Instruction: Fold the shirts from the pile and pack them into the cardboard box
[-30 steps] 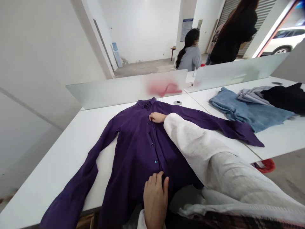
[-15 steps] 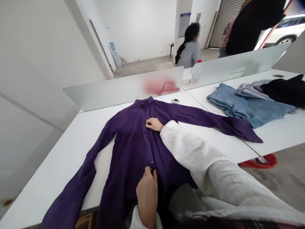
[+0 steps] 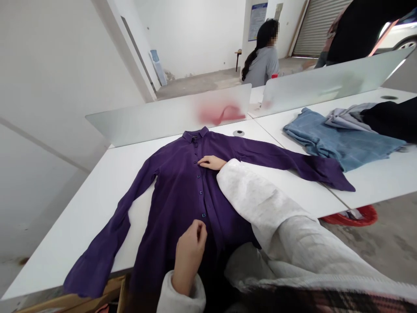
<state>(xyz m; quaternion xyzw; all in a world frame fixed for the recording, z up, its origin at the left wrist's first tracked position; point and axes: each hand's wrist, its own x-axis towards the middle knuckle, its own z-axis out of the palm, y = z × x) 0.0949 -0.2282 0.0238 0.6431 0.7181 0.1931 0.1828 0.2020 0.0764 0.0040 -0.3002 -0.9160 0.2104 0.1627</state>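
Note:
A purple button-up shirt (image 3: 176,191) lies face up on the white table (image 3: 91,208), sleeves spread wide and collar toward the far divider. My right hand (image 3: 211,162) rests on its chest beside the button row, fingers stretched out flat on the cloth. My left hand (image 3: 190,248) sits low on the shirt near the hem, fingers curled and pinched on the fabric by the button strip. My white right sleeve (image 3: 260,208) crosses over the shirt's right half.
Frosted dividers (image 3: 169,117) line the table's far edge. On the neighbouring table lie blue (image 3: 339,139), grey and black clothes. A red basket (image 3: 355,215) stands on the floor to the right. One person sits beyond the divider (image 3: 262,61); another stands at top right.
My left hand slid left and lifted from flat on the hem into a pinch on the cloth. My right hand moved slightly down the chest. The view shifted a little.

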